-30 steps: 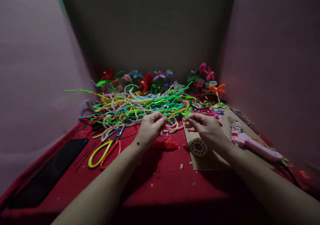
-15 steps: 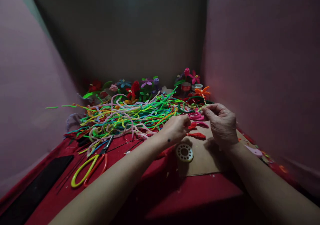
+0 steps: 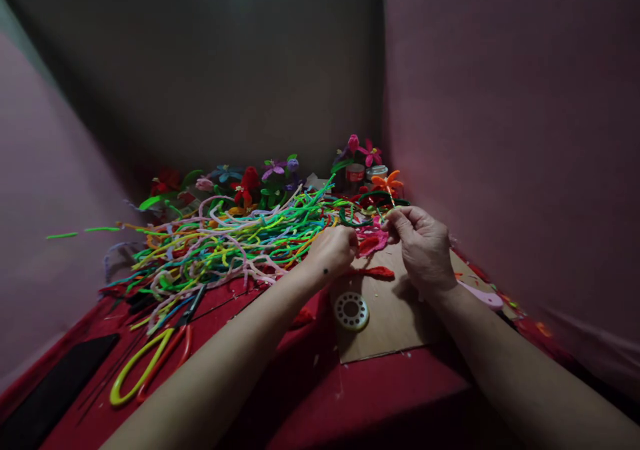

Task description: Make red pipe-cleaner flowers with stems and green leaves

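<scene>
Step judged as fine fingertip work: right hand [image 3: 424, 245] pinched closed, contents unclear; left hand [image 3: 331, 250] curled, grip not determinable; a red fuzzy piece [image 3: 379, 273] lay on cardboard [image 3: 387, 333] between them, any next move seemingly calling for a light pinch.

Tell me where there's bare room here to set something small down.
Nearly bare: cardboard between the holed white disc and your right forearm, nearer you than the red fuzzy strip; also red cloth just in front of the cardboard. Crowded: the pipe-cleaner pile and flowers behind, scissors and black slab to the left.
</scene>
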A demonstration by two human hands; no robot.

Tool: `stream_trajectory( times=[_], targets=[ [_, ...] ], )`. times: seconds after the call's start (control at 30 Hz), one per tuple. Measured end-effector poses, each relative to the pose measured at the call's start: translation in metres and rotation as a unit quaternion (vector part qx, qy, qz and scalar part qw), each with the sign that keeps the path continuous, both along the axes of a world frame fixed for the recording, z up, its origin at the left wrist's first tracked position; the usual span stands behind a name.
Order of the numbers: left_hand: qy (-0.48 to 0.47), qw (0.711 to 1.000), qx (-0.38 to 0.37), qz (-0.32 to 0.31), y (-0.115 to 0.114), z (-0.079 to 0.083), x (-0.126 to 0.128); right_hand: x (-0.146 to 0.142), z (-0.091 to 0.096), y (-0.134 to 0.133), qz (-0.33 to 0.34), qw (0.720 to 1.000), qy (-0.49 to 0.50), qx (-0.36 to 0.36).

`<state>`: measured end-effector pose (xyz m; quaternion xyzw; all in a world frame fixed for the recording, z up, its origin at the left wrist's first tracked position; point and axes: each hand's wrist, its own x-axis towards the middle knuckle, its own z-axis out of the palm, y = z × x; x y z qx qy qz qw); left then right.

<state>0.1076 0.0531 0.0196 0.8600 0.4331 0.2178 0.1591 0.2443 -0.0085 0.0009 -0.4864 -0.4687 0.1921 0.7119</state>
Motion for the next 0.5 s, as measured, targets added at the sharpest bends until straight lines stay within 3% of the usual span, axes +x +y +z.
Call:
stream_trajectory(
  times=[0.17,0.23,0.3,0.37,0.5],
  targets=[
    [-0.121,0.979,-0.166,0.002,-0.009,0.015,-0.016,0.0,-0.004,0.003,0.01,1.0,-0.008,-0.026],
    [-0.179,0.951,-0.251,0.0,-0.018,0.02,-0.024,-0.001,-0.005,0.003,0.016,0.999,-0.003,-0.03],
    [-0.266,0.904,-0.334,0.0,-0.027,0.025,-0.032,-0.004,-0.006,0.002,0.031,0.999,0.0,-0.033],
    [-0.31,0.877,-0.367,0.002,-0.037,0.027,-0.041,-0.008,-0.007,0.001,0.053,0.998,-0.008,-0.039],
    [-0.331,0.871,-0.362,0.009,-0.05,0.026,-0.056,-0.016,-0.003,-0.005,0.043,0.992,-0.105,-0.046]
  ],
)
